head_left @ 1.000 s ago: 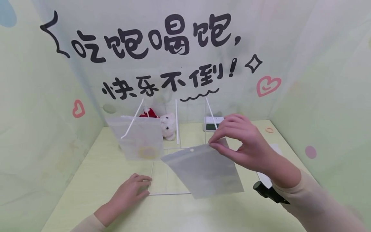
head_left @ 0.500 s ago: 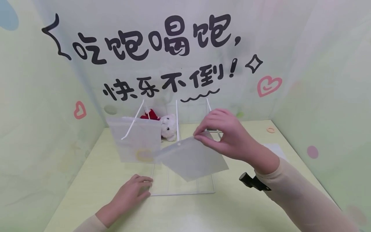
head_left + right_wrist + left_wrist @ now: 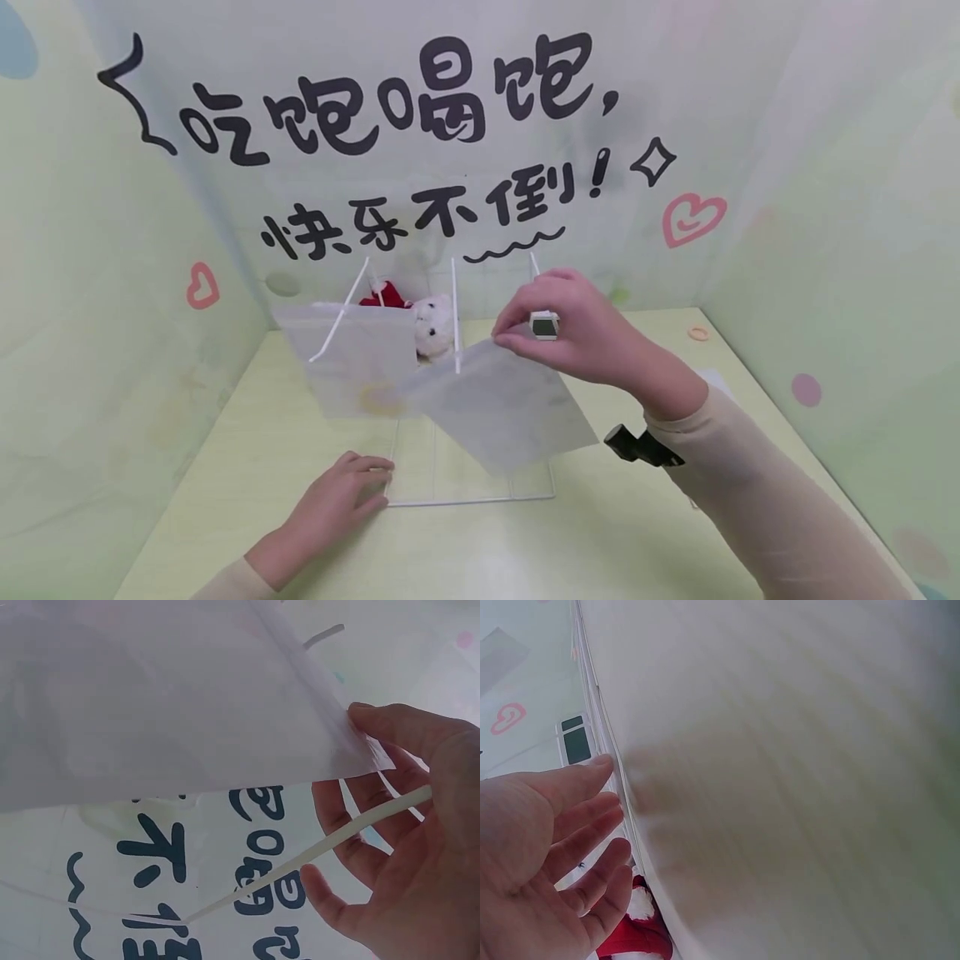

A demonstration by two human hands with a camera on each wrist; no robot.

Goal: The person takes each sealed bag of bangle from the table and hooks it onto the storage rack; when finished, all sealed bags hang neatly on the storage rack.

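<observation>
My right hand (image 3: pixel 596 350) pinches the upper right corner of a frosted zip bag (image 3: pixel 510 408) between thumb and index finger. The bag hangs tilted in front of a white wire display rack (image 3: pixel 480 502). At the bag's top edge shows the tip of the rack's middle prong (image 3: pixel 454 312); whether it passes through the bag's hole I cannot tell. A second frosted bag (image 3: pixel 360 354) hangs at the left prong (image 3: pixel 341 321). In the right wrist view, another prong (image 3: pixel 300 859) crosses in front of my fingers. My left hand (image 3: pixel 337 496), fingers relaxed, touches the base's left side.
Behind the rack lies a white plush toy (image 3: pixel 433 329) with red cloth. A small device with a dark display (image 3: pixel 545 326) shows through the gap of my right hand. A peach ring (image 3: pixel 698 333) and a white sheet (image 3: pixel 716 382) lie to the right.
My right hand has carried the bag left and away from me, up to the middle prong. The prong's tip now shows at the bag's top edge. My left hand has stayed in place.
</observation>
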